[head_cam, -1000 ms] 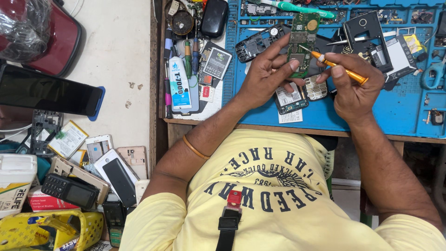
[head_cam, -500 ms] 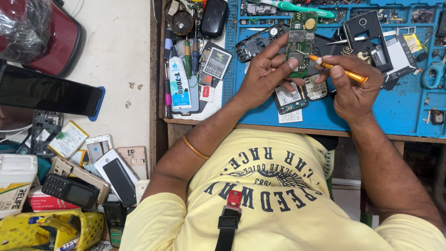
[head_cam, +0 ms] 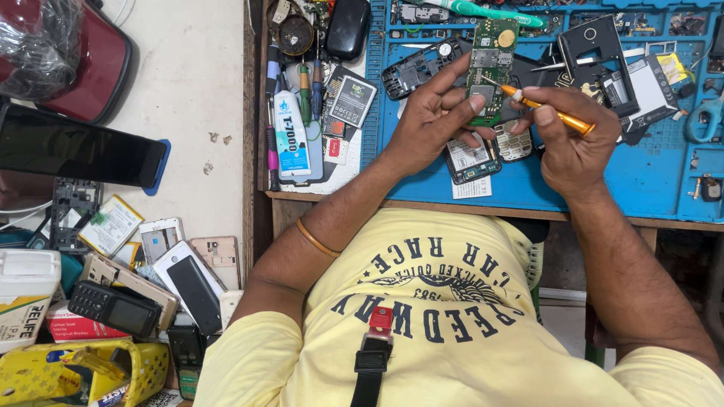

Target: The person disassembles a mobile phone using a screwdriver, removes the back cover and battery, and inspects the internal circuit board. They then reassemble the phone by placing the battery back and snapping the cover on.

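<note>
My left hand (head_cam: 431, 120) holds a green phone circuit board (head_cam: 489, 64) upright over the blue work mat (head_cam: 648, 173). My right hand (head_cam: 572, 139) grips an orange-handled tool (head_cam: 549, 110) whose tip touches the board near its lower half. Under the hands lie a small phone body with a label (head_cam: 471, 158) and a keypad piece (head_cam: 514, 143). A black phone frame (head_cam: 418, 69) rests on the mat just left of the board.
A glue tube (head_cam: 290, 132), screwdrivers and a battery (head_cam: 351, 96) lie left of the mat. A black phone back cover (head_cam: 596, 45) and green toothbrush (head_cam: 494, 11) sit at the back. On the floor at left are several old phones (head_cam: 113, 305), a yellow basket (head_cam: 83, 373) and a dark tablet (head_cam: 75, 151).
The board and both hands have shifted slightly; the tool tip stays on the board.
</note>
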